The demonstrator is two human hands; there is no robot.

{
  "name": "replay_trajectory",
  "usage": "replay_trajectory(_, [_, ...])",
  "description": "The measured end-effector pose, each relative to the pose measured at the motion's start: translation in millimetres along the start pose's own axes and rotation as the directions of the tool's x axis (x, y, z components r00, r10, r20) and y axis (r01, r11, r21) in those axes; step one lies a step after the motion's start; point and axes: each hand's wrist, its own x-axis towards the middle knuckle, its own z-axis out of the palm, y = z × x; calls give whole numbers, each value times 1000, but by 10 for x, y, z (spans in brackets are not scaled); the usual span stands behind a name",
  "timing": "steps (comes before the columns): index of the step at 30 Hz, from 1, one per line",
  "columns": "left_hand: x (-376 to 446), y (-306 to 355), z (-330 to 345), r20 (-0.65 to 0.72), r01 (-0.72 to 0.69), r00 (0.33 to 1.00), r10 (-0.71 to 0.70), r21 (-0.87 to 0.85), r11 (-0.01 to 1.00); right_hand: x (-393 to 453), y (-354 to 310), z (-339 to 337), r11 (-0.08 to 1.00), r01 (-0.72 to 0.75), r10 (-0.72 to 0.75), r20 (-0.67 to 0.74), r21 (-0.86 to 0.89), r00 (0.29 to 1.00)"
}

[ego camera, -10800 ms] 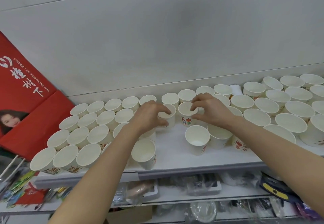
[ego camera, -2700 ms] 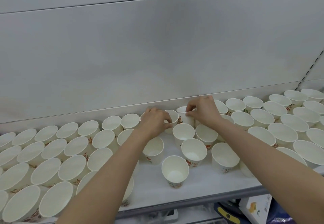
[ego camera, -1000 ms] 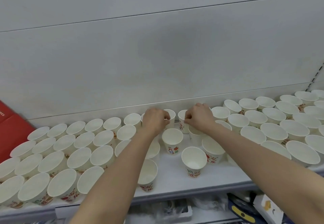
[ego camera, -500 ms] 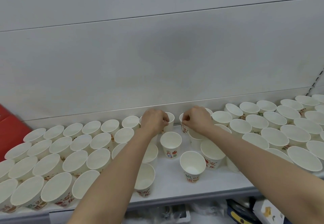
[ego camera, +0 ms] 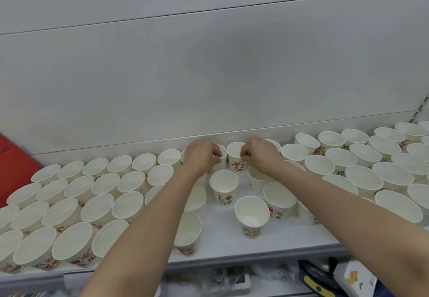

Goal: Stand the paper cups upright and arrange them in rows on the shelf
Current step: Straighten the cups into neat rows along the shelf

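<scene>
Several white paper cups with red and green print stand upright on the white shelf (ego camera: 222,234), packed in rows at the left (ego camera: 97,192) and the right (ego camera: 362,169). At the back wall my left hand (ego camera: 203,157) pinches the rim of one back-row cup (ego camera: 220,161). My right hand (ego camera: 261,155) pinches the rim of the cup beside it (ego camera: 235,157). The two cups stand side by side, nearly touching. In the middle gap, loose cups stand apart: one (ego camera: 224,186) just in front of my hands and one (ego camera: 251,215) nearer the front.
The grey back panel (ego camera: 209,76) rises right behind the back row. A red poster (ego camera: 14,169) leans at the far left. Below the shelf's front edge (ego camera: 232,264) lie plastic-wrapped goods and a blue and yellow package (ego camera: 320,282).
Both hands have stayed at the back row while drawing their two cups closer together. The view has shifted slightly; the loose cups in the middle have not moved.
</scene>
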Motion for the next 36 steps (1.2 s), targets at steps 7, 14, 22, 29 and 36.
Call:
replay_trajectory(7, [-191, -33, -224, 5, -41, 999, 43, -178, 983, -345, 230, -307, 982, 65, -34, -171, 178, 985])
replay_trajectory(14, [-644, 52, -451, 311, -128, 930, 196, -226, 966, -922, 275, -507, 966, 120, -105, -74, 231, 992])
replay_trajectory(22, [-660, 294, -210, 148, -176, 967, 207, -199, 964, -896, -8, -360, 995, 97, -97, -41, -15, 994])
replay_trajectory(29, [-485, 105, -279, 27, -40, 999, 45, -169, 985, -784, -19, -274, 995, 100, -100, 2, -14, 995])
replay_trajectory(36, [-608, 235, -275, 216, -250, 953, 214, 156, 955, -704, -49, -252, 988, 97, -101, 32, 120, 994])
